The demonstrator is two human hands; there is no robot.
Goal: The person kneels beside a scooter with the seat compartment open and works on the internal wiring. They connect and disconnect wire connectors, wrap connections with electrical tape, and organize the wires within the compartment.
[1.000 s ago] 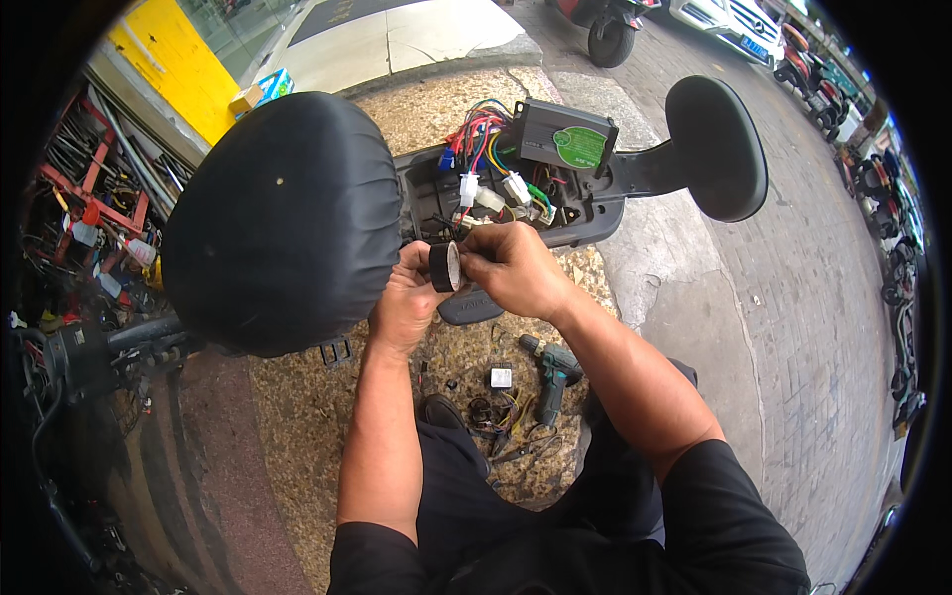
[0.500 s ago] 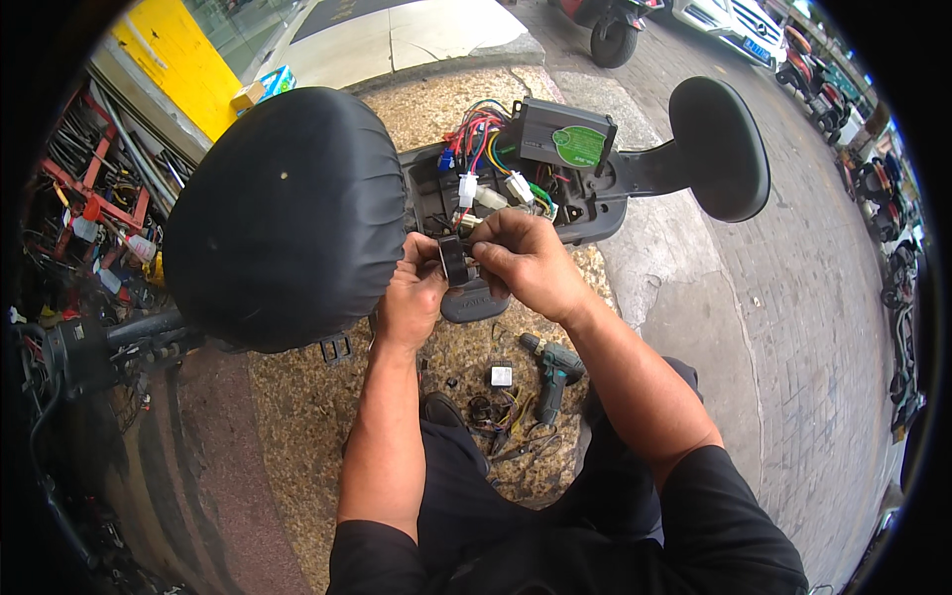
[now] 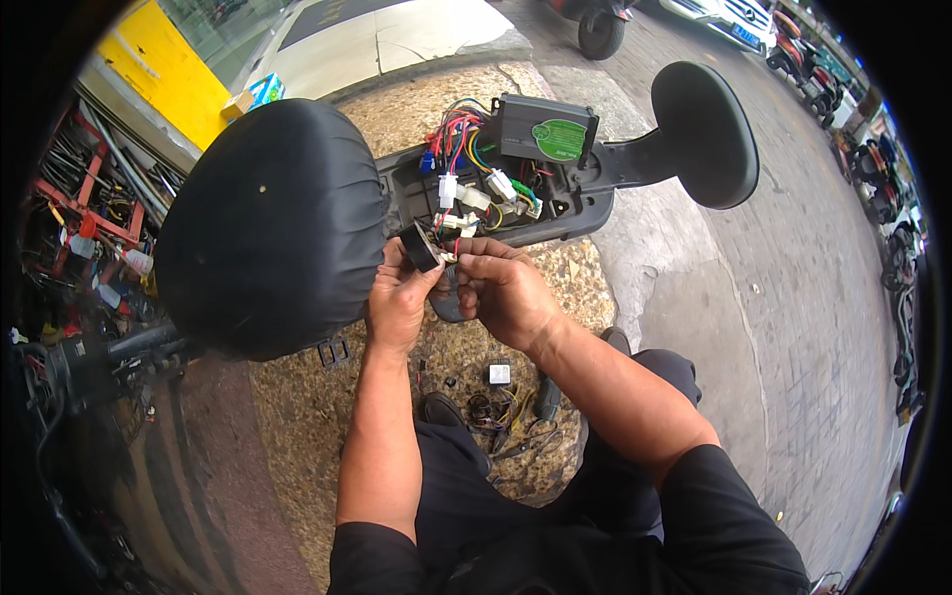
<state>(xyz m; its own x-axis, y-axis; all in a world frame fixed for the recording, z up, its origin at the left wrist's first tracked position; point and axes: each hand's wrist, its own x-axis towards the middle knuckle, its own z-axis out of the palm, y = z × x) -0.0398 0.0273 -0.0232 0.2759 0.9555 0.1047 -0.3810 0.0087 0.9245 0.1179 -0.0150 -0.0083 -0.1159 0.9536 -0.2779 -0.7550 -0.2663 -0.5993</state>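
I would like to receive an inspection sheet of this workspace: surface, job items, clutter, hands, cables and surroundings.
Surface: speckled stone ground, small parts lying on it
Job items: black tape roll, in hand; open black tray, grey box at its far side
Clutter: small white-topped box, partly hidden dark tool handle
Hands: left hand holds the black tape roll; right hand close beside it, near a red wire, grip unclear
Cables: multicoloured wires and white connectors, exposed; cable bundle on the ground
Surroundings: black seat at left; yellow panel, white car beyond
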